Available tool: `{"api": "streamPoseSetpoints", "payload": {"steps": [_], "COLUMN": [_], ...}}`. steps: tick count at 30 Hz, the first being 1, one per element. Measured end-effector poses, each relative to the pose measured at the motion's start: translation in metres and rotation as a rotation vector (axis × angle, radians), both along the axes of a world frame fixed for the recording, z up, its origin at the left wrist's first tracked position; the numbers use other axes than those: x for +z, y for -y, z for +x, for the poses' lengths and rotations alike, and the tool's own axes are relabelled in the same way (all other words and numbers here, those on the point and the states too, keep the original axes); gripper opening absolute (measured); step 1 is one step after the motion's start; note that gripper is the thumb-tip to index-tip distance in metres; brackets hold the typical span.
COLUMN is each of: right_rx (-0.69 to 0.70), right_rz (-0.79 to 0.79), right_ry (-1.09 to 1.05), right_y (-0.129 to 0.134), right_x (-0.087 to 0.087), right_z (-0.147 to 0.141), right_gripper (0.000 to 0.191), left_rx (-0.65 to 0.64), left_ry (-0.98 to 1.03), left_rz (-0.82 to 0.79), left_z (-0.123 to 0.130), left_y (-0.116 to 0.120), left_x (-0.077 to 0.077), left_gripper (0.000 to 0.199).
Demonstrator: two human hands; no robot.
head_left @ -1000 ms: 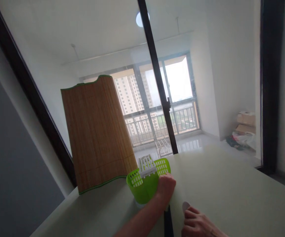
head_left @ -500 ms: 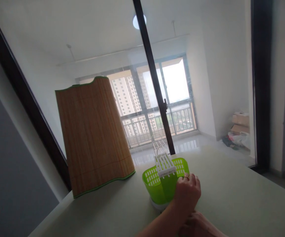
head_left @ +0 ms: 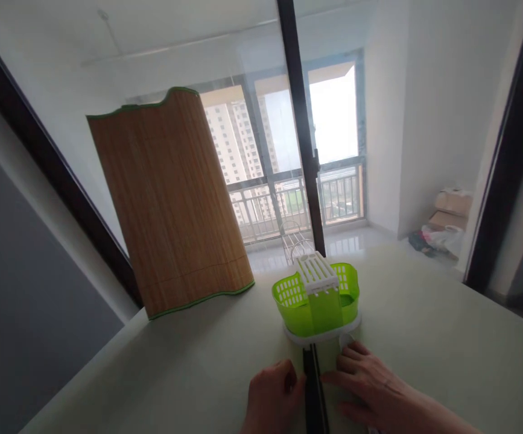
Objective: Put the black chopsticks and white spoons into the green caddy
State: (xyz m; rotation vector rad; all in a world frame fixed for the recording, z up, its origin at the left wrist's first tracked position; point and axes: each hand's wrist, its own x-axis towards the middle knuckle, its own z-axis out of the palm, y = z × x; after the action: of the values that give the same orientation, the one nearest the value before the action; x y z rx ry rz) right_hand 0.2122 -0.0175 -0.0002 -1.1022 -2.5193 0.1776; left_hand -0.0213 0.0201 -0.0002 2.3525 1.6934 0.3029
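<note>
A long, narrow black object [head_left: 314, 386] with a paler line along it lies on the table between my hands, pointing away from me; its kind is unclear. My left hand [head_left: 274, 390] is curled on its left, thumb and forefinger against its edge. On the other side, my right hand [head_left: 372, 383] rests with fingers apart, one fingertip at the black object. A small white piece [head_left: 346, 342] shows by its far fingers. Just beyond stands a bright green basket [head_left: 297, 316] on a white base, with a white slotted rack [head_left: 318, 271] across its middle.
A curved bamboo mat [head_left: 166, 211] with green edging stands upright on the left of the pale table [head_left: 216, 367]. Behind the table is a glass door with a dark frame [head_left: 304, 120]. Boxes [head_left: 453, 202] and bags lie on the floor beyond, at right.
My left hand has left the basket's right rim and come back toward me on the left. My right hand now shows beside the black object. The view has tipped downward.
</note>
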Motion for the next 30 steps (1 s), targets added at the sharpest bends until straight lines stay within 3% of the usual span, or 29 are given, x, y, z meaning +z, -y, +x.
{"api": "streamPoseSetpoints", "payload": {"steps": [9,17,22,30], "right_rx": [-0.015,-0.041,-0.052,-0.064], "right_rz": [-0.071,-0.039,-0.052,-0.036], "right_ry": [0.108,0.071,0.057,0.057], "right_y": [0.002,-0.005,-0.001,0.001], "right_x": [0.007,-0.002,-0.008,-0.004], "right_z": [-0.02,-0.032,-0.031,-0.027], "right_gripper": [0.033,0.031,0.028,0.016], "left_rx": [-0.084,-0.141,-0.142,-0.106], "left_ry": [0.039,0.068,0.059,0.039], "left_rz": [-0.015,-0.023,-0.033,-0.082], "left_z": [0.004,-0.001,0.0,0.003], "left_y": [0.01,0.012,0.014,0.016], "left_x": [-0.004,0.002,0.006,0.013], "left_gripper": [0.033,0.016,0.015,0.019]}}
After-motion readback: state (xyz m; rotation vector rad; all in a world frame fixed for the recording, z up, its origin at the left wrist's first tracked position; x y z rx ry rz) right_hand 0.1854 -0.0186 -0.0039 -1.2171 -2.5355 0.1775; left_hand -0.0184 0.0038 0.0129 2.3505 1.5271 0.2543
